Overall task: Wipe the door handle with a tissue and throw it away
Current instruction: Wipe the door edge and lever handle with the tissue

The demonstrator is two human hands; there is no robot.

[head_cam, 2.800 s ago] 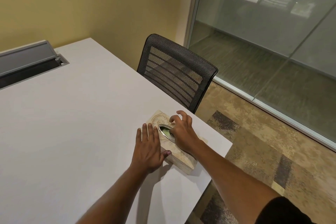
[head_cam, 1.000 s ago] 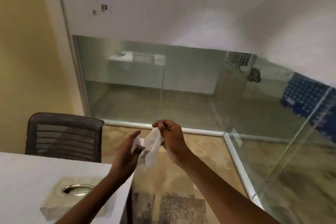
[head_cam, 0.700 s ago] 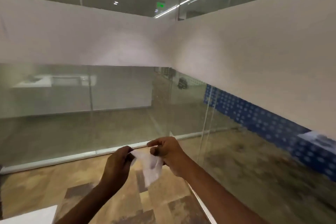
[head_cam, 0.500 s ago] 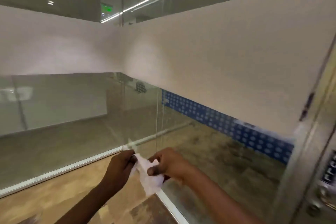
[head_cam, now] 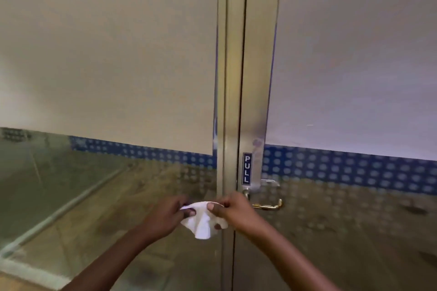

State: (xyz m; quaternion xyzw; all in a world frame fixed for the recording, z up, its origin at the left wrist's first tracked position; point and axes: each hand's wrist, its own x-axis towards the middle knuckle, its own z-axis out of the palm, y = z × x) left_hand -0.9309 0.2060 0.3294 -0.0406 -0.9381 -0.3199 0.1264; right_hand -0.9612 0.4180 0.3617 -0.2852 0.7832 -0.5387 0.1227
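A white tissue (head_cam: 200, 221) hangs crumpled between both hands in front of the door. My left hand (head_cam: 165, 215) pinches its left edge and my right hand (head_cam: 236, 214) pinches its right edge. The brass lever door handle (head_cam: 267, 206) juts to the right from the metal door frame (head_cam: 250, 101), just right of and behind my right hand, which covers the handle's root. The tissue is a little left of the handle and does not touch it.
A blue PULL sign (head_cam: 246, 168) sits on the frame just above the handle. Frosted glass panels (head_cam: 106, 66) with a blue dotted strip flank the door. A glass wall base rail (head_cam: 56, 215) runs along the floor at lower left.
The view has swung right from the glass wall to face the door, so the handle now sits by my right hand. Both hands still hold the tissue, stretched a bit wider.
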